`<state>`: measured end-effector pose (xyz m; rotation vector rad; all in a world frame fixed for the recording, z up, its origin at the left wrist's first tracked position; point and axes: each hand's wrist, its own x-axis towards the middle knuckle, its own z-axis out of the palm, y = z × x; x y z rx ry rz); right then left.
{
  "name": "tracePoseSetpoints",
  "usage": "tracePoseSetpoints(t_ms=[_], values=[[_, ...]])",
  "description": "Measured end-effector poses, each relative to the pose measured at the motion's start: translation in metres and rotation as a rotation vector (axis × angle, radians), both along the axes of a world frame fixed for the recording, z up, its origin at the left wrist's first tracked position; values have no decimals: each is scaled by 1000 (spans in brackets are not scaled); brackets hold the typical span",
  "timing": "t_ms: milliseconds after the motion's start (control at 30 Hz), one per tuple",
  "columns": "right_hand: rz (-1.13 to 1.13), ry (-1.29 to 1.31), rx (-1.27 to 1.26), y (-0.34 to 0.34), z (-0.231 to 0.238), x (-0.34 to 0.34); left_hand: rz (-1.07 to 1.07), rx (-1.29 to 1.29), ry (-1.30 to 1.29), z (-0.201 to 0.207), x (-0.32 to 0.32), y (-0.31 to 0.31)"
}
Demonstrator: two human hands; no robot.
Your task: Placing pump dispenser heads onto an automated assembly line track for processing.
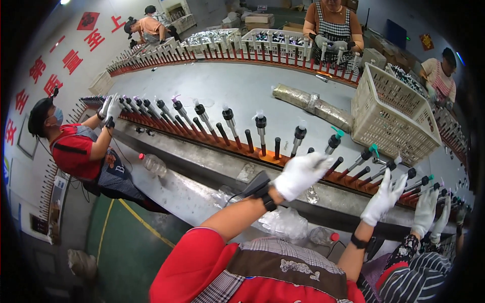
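Both my hands wear white gloves and are held up at the near edge of a long rail (262, 156) of upright rods. My left hand (302, 174) has its fingers stretched out to the right, beside a black-tipped rod (334, 165), and nothing shows in it. My right hand (383, 198) is raised with fingers spread, close to the tilted black-and-silver tubes (365, 155). Many of these tubes sit on the rods; some carry green tops (337, 132), others clear or white ones (260, 117). Whether either hand touches a tube I cannot tell.
A white plastic crate (371, 129) stands on the grey table beyond my right hand, beside a tape-wrapped bundle (310, 106). Plastic bottles (152, 164) and clear bags (285, 223) lie near me. Co-workers stand left (83, 146), close right (424, 212) and across (333, 38).
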<state>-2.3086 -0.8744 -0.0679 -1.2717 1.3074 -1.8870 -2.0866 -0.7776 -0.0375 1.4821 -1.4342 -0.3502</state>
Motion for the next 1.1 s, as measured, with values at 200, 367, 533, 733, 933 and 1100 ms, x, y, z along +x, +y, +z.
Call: tracePoseSetpoints(t_ms=[200, 367, 533, 733, 933, 1100], values=[[278, -96, 75, -63, 1, 41, 10, -118, -165, 5, -50, -73], [340, -108, 173, -59, 4, 67, -104, 80, 429, -18, -44, -115], [218, 103, -27, -51, -6, 89, -71, 34, 477, -19, -17, -107], [280, 348, 19, 11, -5, 74, 263, 151, -335, -2, 20, -43], [170, -45, 31, 43, -45, 24, 168, 124, -83, -20, 32, 5], [45, 232, 24, 11, -3, 28, 171, -8, 149, -5, -6, -28]])
